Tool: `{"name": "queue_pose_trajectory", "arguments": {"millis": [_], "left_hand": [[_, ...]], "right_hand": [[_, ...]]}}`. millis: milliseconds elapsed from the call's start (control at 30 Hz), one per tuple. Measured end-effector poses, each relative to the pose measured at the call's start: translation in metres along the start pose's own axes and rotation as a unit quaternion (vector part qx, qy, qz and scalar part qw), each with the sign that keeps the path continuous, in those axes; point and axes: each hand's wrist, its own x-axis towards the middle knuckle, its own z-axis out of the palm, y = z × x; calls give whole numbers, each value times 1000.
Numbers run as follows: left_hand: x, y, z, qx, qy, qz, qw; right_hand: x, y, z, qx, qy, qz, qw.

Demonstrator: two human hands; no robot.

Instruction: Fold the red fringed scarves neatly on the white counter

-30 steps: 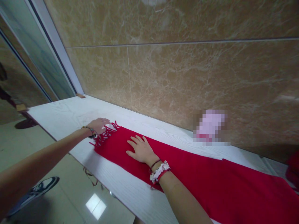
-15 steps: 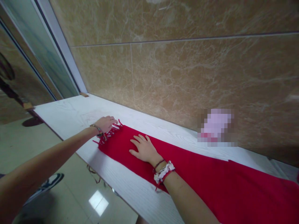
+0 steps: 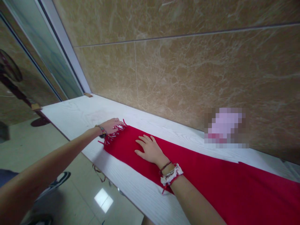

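Red fringed cloth (image 3: 211, 178) runs left to near right on white counter (image 3: 67, 117), R hand (image 3: 150, 150) spread flat, grip released (light, even pressure best vs. rucks), L hand (image 3: 111, 126) at left-end fringe (image 3: 112, 136), can't tell if pinching.

you have soft, muted light; a bright glare (image 3: 103, 200) shines off the glossy floor (image 3: 79, 175) at seven o'clock. a faint shadow darkens the white tabletop (image 3: 131, 186) at eight. coarse pixels mask a pinkish patch (image 3: 223, 125) at three; the edges look stretched.
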Motion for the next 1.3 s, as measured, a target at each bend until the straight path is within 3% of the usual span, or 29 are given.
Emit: {"name": "queue_pose_trajectory", "arguments": {"millis": [33, 100, 233, 333, 400, 500, 567, 733, 867, 933, 1000, 1067, 1100, 1167, 1300], "left_hand": [[1, 3, 2, -12, -5, 32, 999], [3, 4, 5, -5, -22, 33, 999], [-2, -11, 1, 84, -51, -100, 990], [-7, -17, -3, 113, -19, -164, 980], [-7, -12, -1, 84, -3, -104, 991], [-2, 2, 6, 19, -9, 50, 999], [2, 8, 10, 11, -15, 60, 998], [-1, -5, 5, 98, -67, -115, 986], [-9, -20, -2, 129, -39, -230, 964], [-9, -18, -1, 95, -3, -185, 978], [-6, -8, 1, 62, 26, -61, 996], [1, 5, 3, 43, 27, 43, 998], [4, 10, 3, 42, 17, 59, 997], [10, 17, 2, 54, -10, 27, 998], [13, 10, -5, 100, -30, -132, 986]], "right_hand": [[0, 0, 0, 1, 3, -1, 1000], [1, 0, 2, 3, 9, -3, 1000], [1, 1, 5, 9, 22, -2, 1000], [1, 2, 5, 12, 29, -4, 999], [1, 1, 5, 14, 30, -3, 999], [1, 1, 4, 17, 26, -3, 1000], [1, 2, 4, 18, 24, -3, 1000], [0, 2, 5, 20, 28, -4, 999], [1, 2, 5, 22, 32, -4, 999], [1, 3, 5, 24, 35, -4, 999], [1, 3, 4, 26, 34, -6, 999], [1, 3, 4, 27, 30, -6, 999], [1, 2, 4, 26, 29, -5, 999], [1, 2, 4, 25, 27, -1, 999], [1, 3, 5, 25, 27, -1, 999]]}}
